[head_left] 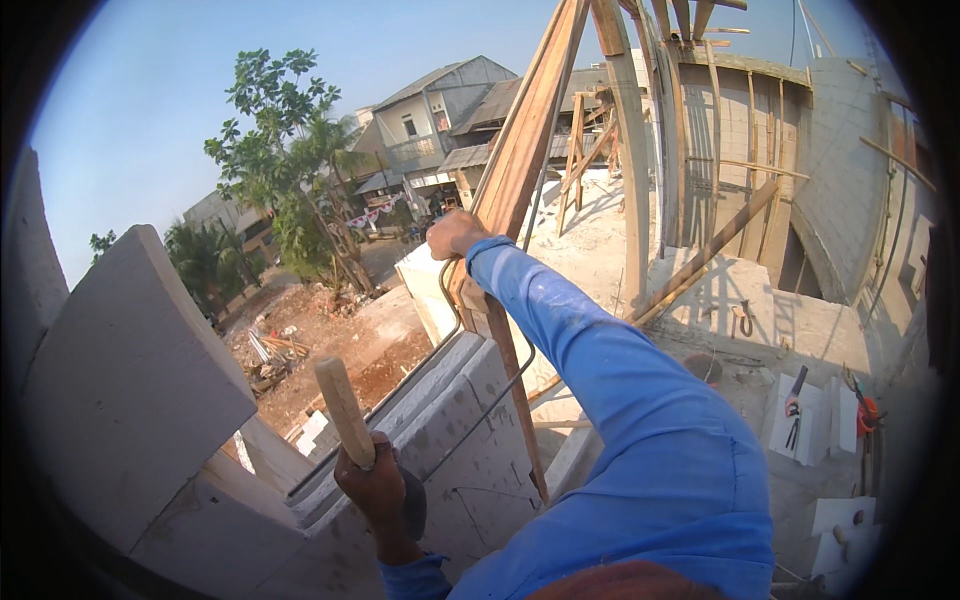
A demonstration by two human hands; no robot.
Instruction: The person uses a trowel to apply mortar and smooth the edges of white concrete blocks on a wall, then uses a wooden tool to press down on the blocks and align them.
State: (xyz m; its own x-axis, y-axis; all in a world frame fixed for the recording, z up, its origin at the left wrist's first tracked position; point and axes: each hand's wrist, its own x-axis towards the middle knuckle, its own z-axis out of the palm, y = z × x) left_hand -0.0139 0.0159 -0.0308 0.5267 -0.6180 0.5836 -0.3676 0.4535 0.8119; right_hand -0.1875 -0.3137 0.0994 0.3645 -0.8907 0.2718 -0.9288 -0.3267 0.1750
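My left hand (375,490) is closed around a mallet, low beside the block wall (475,440). Its pale wooden handle (343,410) points up out of the fist, and a dark rounded head (412,505) shows partly behind the hand. My right arm stretches forward across the view. At its end my right hand (457,235) is closed at the top of a bent metal rod (450,285), against an upright timber board (530,130). The fingers' far side is hidden. Below the hand, the rod bends around the timber and runs along the wall's face.
A curved pale panel (130,370) stands at left. Beyond the wall lies lower ground with rubble (370,345). A slanted timber pole (710,250) crosses the slab at right. Pliers-like tools (793,405) and an orange container (868,415) lie near white sheets.
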